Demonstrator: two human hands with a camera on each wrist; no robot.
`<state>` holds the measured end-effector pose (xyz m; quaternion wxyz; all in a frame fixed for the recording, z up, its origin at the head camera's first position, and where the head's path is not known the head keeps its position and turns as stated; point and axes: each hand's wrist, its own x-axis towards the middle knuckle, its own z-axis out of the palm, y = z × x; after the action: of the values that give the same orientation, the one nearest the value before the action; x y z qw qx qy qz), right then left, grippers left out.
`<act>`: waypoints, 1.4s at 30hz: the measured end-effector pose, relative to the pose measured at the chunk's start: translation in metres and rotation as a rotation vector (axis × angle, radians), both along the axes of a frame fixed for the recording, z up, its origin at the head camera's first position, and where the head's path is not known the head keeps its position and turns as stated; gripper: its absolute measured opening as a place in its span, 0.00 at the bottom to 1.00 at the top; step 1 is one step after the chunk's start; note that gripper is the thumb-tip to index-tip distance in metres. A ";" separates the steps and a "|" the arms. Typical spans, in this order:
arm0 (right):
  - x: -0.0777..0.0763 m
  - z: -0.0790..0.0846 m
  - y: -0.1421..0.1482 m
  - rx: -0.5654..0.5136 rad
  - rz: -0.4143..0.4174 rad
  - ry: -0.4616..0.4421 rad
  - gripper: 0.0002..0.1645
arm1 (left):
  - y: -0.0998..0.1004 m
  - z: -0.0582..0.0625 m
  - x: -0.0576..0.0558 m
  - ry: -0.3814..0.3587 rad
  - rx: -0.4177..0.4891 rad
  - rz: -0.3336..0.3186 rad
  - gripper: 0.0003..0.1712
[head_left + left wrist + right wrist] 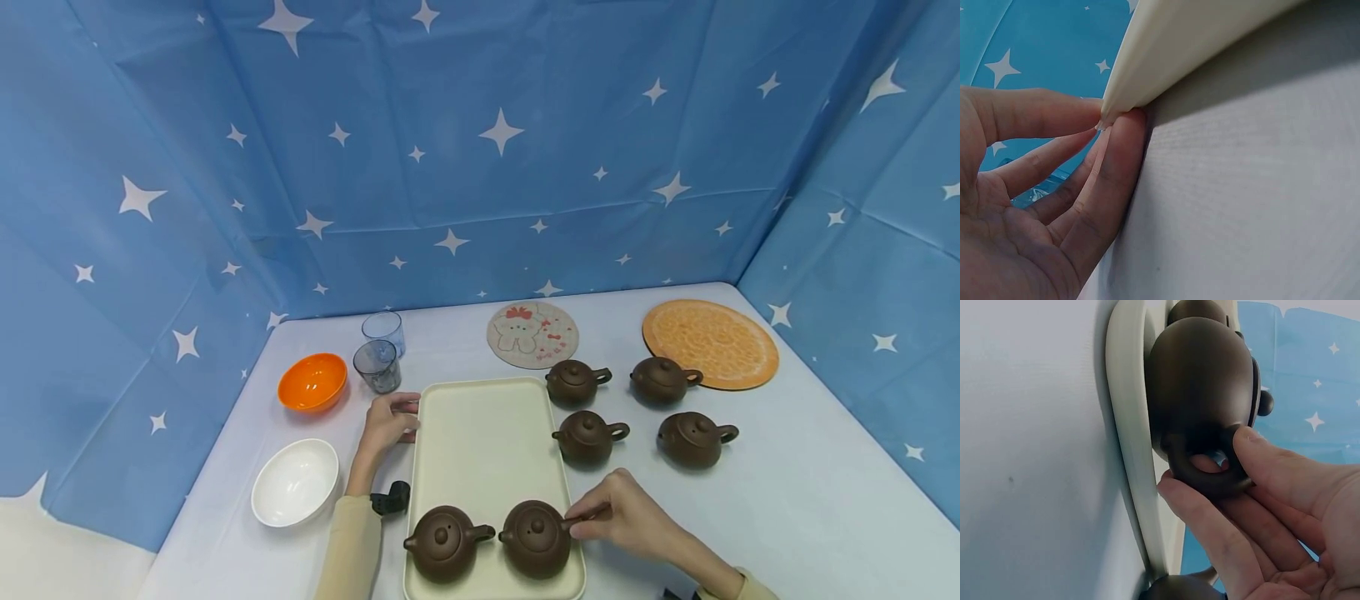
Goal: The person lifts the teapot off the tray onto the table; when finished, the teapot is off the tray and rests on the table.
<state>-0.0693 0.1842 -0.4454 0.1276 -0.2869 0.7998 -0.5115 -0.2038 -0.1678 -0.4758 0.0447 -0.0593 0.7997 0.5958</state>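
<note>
A cream rectangular tray (487, 442) lies on the white table. My left hand (388, 423) is at its left rim, and in the left wrist view the thumb and fingers pinch the tray's edge (1147, 56). At the tray's near right corner, my right hand (630, 517) holds a dark brown teapot (535, 542) by its loop handle (1207, 478). That teapot stands upright within the rim, its spout pointing left. Beside it on the tray sits a second brown teapot (442, 546), its handle toward the held one.
Several more brown teapots (587, 439) stand right of the tray. Behind are a round bunny mat (532, 335) and an orange round mat (712, 343). On the left are an orange bowl (313, 383), a white bowl (296, 483), a grey glass (378, 368) and a clear glass (385, 329).
</note>
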 end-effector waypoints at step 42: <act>-0.001 0.022 0.179 0.045 -0.028 0.058 0.14 | 0.000 -0.001 0.000 0.004 0.006 0.000 0.27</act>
<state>-0.0700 0.3632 -0.4231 0.1035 -0.2874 0.8185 -0.4866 -0.2042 -0.1682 -0.4769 0.0435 -0.0579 0.7979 0.5984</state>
